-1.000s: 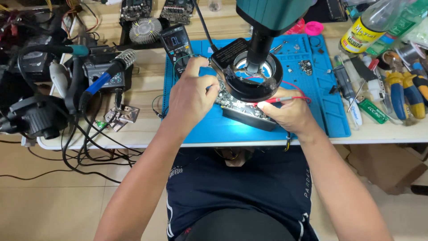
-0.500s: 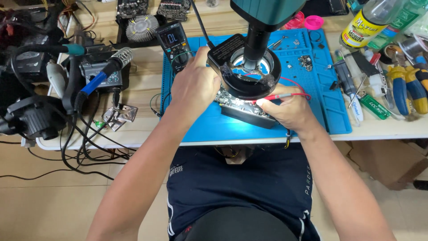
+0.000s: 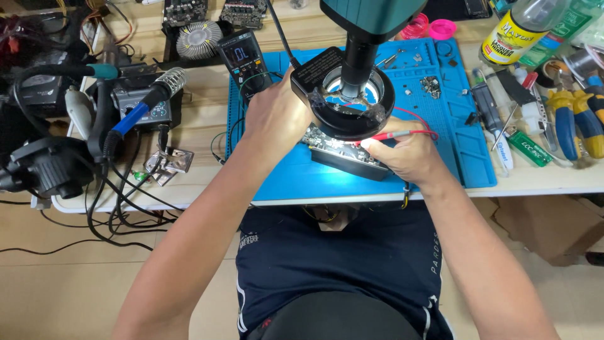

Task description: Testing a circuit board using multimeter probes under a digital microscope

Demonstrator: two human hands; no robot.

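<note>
Both forearms reach far over the blue mat (image 3: 440, 164) on the surface. The right hand (image 3: 406, 154) pinches a thin red probe (image 3: 402, 134) at the dark circuit board (image 3: 343, 151) under the ring light (image 3: 352, 104). The left hand (image 3: 277, 119) is curled at the board's left end; what it grips is hidden.

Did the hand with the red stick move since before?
No. The right hand holds the red probe at the same spot, at the near right edge of the black ring light, over the circuit board.

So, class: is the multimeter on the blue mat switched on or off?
On: the multimeter shows lit characters on its display, behind the left hand.
</note>
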